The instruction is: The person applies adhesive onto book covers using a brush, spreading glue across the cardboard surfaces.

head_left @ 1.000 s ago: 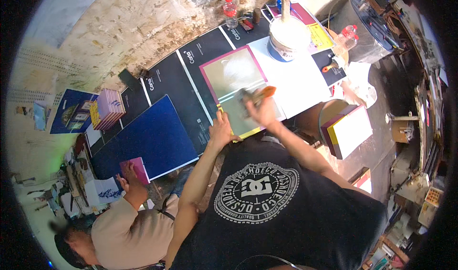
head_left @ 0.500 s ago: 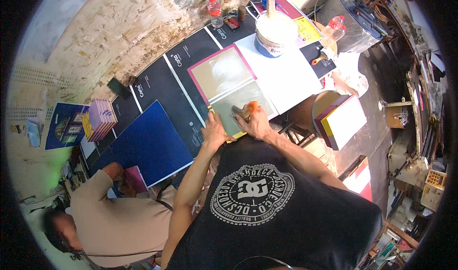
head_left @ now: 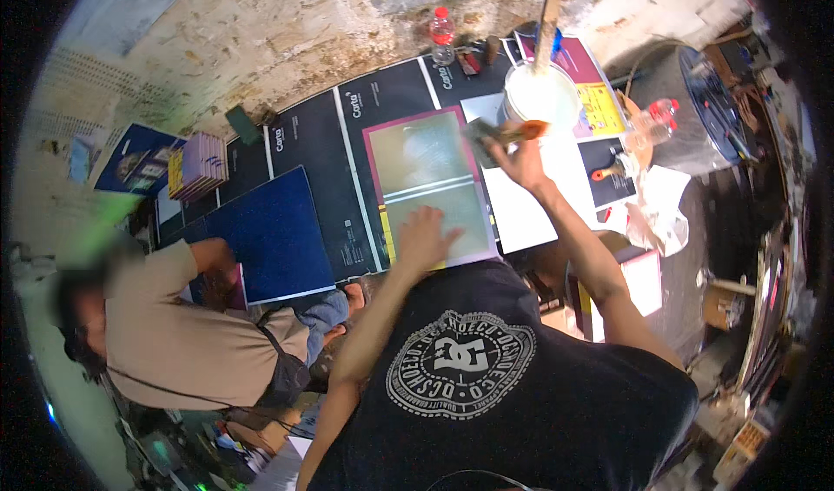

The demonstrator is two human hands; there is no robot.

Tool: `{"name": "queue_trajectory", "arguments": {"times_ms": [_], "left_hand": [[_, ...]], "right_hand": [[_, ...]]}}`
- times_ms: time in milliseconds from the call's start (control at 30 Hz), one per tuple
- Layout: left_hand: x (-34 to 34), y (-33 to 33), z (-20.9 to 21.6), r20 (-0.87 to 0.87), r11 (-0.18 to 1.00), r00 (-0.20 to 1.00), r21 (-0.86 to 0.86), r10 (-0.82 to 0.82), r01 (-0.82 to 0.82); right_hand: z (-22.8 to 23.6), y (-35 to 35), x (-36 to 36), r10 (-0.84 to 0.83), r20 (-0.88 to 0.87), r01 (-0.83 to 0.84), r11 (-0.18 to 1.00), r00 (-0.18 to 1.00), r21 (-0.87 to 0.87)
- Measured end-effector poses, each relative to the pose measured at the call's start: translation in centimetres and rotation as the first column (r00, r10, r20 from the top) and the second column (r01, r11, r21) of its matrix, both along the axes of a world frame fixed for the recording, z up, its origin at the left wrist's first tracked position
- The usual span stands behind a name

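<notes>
In front of me lies a magenta-edged cover sheet (head_left: 419,146) bearing two greyish panels, split by pale strips and shiny in places. My left hand (head_left: 423,241) is over its lower panel with fingers spread, holding nothing; whether it touches the sheet I cannot tell. My right hand (head_left: 523,164) grips a wide brush (head_left: 480,144) with an orange handle, somewhat smeared by motion. The brush is near the sheet's upper right edge, below a bucket (head_left: 519,109) of white paste. A wooden stick (head_left: 548,24) stands in the bucket.
White sheets (head_left: 543,200) lie right of the cover. Beyond them are another orange-handled brush (head_left: 601,174) and a plastic bottle (head_left: 638,131). A co-worker (head_left: 187,335) bends over a dark blue board (head_left: 269,235) at left, near stacked books (head_left: 201,165). A red-capped bottle (head_left: 442,38) stands by the wall.
My right hand has lifted the brush from the lower panel and moved it up and right toward the bucket. My left hand has shifted from the left edge onto the lower panel.
</notes>
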State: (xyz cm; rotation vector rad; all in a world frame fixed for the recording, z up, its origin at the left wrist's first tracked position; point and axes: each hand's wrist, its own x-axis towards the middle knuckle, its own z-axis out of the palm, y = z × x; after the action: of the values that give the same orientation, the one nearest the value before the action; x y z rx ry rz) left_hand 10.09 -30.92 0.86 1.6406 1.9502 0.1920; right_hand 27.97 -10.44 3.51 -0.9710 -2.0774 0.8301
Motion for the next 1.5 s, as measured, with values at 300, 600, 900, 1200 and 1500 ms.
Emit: {"name": "queue_trajectory", "arguments": {"times_ms": [300,600,900,1200,1500], "left_hand": [[10.6,-1.6,0.1,-0.059,0.958,0.959,-0.05,0.278,-0.281],[11.2,-2.0,-0.1,-0.042,0.925,0.927,-0.066,0.373,-0.375],[11.3,-2.4,-0.6,-0.02,0.896,0.898,-0.061,0.44,-0.44],[11.5,-2.0,-0.5,0.008,0.88,0.882,-0.066,0.472,-0.47],[11.5,-1.8,-0.2,-0.006,0.879,0.884,-0.103,0.468,-0.466]], "right_hand": [[-5.9,16.4,-10.2,0.295,0.472,-0.416,0.892,0.831,0.175],[-1.1,13.1,-14.7,0.842,0.089,-0.845,0.522,0.532,0.118],[1.3,18.1,-25.4,0.793,0.389,-0.866,0.5,0.468,0.022],[-2.2,14.5,-29.7,0.8,0.445,-0.886,0.463,0.401,-0.034],[-2.9,8.8,-29.0,0.878,0.448,-0.948,0.267,0.166,-0.173]]}}
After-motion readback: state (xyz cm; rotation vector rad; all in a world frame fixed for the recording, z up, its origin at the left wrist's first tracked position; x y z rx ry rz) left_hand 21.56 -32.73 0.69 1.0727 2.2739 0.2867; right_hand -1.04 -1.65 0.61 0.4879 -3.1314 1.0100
